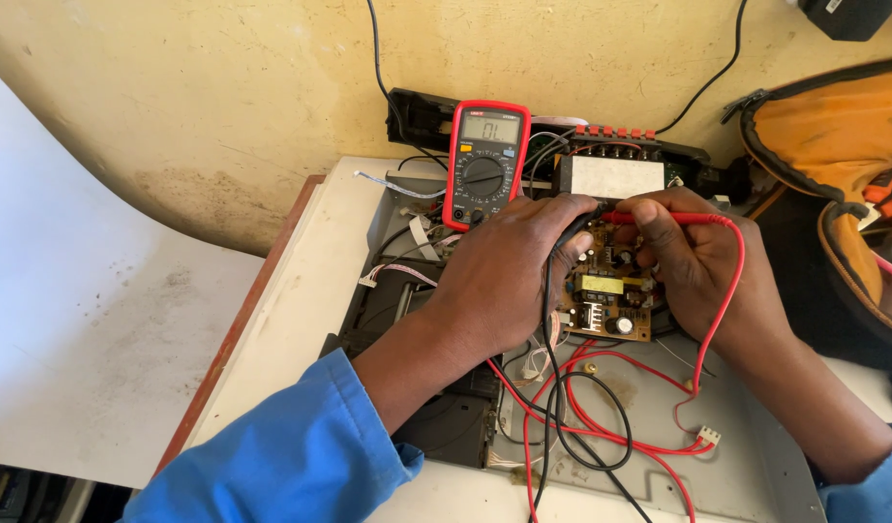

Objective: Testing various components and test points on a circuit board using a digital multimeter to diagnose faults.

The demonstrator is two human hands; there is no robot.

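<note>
A small brown circuit board (608,295) with a yellow transformer lies inside an opened grey metal chassis (717,436). My left hand (509,271) grips a black test probe (574,228) whose tip points down at the board's upper left. On the other side, my right hand (693,257) pinches a red test probe (659,218) over the board's upper edge. A red-cased multimeter (484,163) leans against the wall behind, its screen lit. Red and black leads (601,426) loop across the chassis floor.
An orange and black tool bag (833,145) sits open at the right. A black power strip (620,160) with red switches lies behind the board. The chassis rests on a white table with a brown edge (238,329). A white connector (709,436) hangs on a red wire.
</note>
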